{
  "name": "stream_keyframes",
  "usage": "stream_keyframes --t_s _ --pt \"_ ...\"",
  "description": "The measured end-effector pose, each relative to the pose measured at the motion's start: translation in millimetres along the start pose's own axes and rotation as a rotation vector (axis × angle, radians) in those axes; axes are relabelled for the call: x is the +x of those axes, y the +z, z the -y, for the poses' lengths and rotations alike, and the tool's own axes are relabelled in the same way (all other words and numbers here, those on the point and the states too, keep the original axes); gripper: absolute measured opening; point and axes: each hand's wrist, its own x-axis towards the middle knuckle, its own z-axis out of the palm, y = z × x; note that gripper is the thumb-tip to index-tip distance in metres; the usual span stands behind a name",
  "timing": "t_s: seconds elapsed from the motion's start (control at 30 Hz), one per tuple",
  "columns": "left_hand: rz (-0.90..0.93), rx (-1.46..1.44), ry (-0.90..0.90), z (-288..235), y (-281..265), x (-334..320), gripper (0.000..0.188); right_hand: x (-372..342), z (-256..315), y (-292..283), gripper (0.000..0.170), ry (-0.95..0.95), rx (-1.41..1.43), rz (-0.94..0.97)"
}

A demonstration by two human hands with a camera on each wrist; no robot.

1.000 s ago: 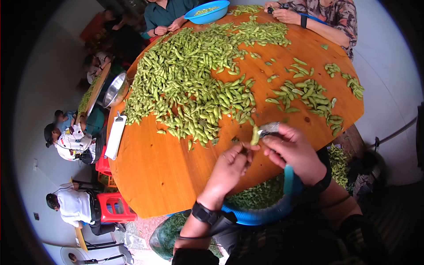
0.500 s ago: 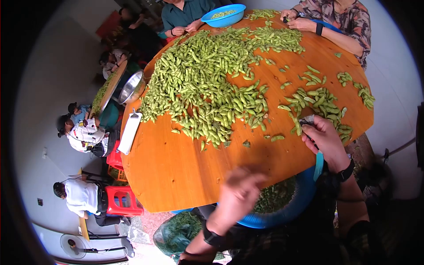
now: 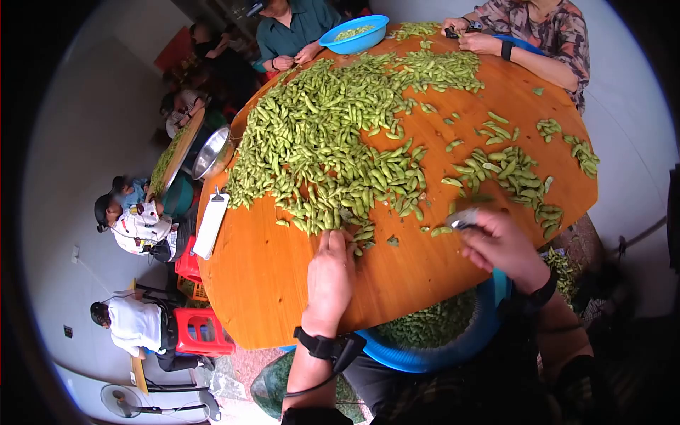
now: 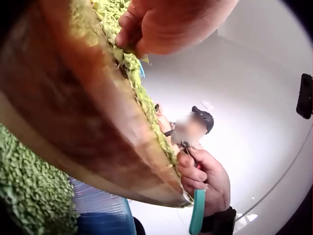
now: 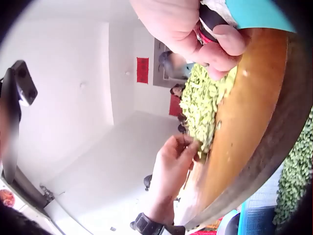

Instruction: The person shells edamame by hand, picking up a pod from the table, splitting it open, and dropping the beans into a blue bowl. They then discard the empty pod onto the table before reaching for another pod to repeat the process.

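Bent over the near edge of the large heap of green pods (image 3: 319, 134), my left hand (image 3: 330, 280) pinches at a pod; the right wrist view shows this hand (image 5: 171, 169) with a pod (image 5: 199, 154) between thumb and fingers. My right hand (image 3: 503, 244) is held above the table, right of the left one and blurred, gripping a small dark tool (image 3: 464, 219) with a pale tip. In the left wrist view its curled fingers surround the tool, and a teal piece (image 4: 197, 211) hangs below the palm.
Round wooden table (image 3: 269, 304); a smaller pod pile (image 3: 511, 166) lies at right. Below its near edge stands a blue basin (image 3: 418, 360) of green beans. A clipboard (image 3: 211, 227) lies at left, a blue bowl (image 3: 358, 44) at the far side. Two people sit opposite.
The left hand has moved from over the table's near edge up to the heap. The right hand, briefly over the smaller pile, has come a little left and nearer, still with the tool.
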Motion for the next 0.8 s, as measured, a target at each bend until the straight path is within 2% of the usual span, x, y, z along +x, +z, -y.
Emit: stream_keyframes --t_s 0.03,0.1,0.13,0.23,0.43,0.53,0.67,0.8 --pt "0.005 -0.003 0.005 -8.5 -1.6 -1.4 0.012 1.2 -2.7 8.1 0.027 0.005 -0.003 0.075" --pt "0.084 -0.316 -0.134 -30.0 -5.5 -4.8 0.011 3.2 -7.8 28.4 0.028 -0.046 -0.016 0.134" --pt "0.001 -0.527 -0.069 -34.9 3.4 -6.6 0.011 4.0 -5.9 38.0 0.023 -0.084 -0.033 0.157" --pt "0.21 -0.878 -0.256 -40.8 19.7 -12.3 0.016 11.0 -7.9 55.3 0.011 -0.066 -0.017 0.17" --pt "0.101 -1.083 -0.233 -44.8 33.9 -15.9 0.02 11.8 -5.7 56.1 0.011 -0.069 -0.049 0.14" --pt "0.083 -1.031 -0.179 -43.0 34.7 -16.9 0.019 9.4 -3.1 57.8 0.011 -0.041 -0.034 0.137" --pt "0.09 -1.04 -0.156 -42.3 36.6 -20.3 0.015 8.7 -4.4 56.1 0.011 -0.037 -0.035 0.166" --pt "0.131 -1.102 -0.171 -42.2 38.7 -22.8 0.018 9.5 -11.6 55.1 0.01 -0.004 0.082 0.17"
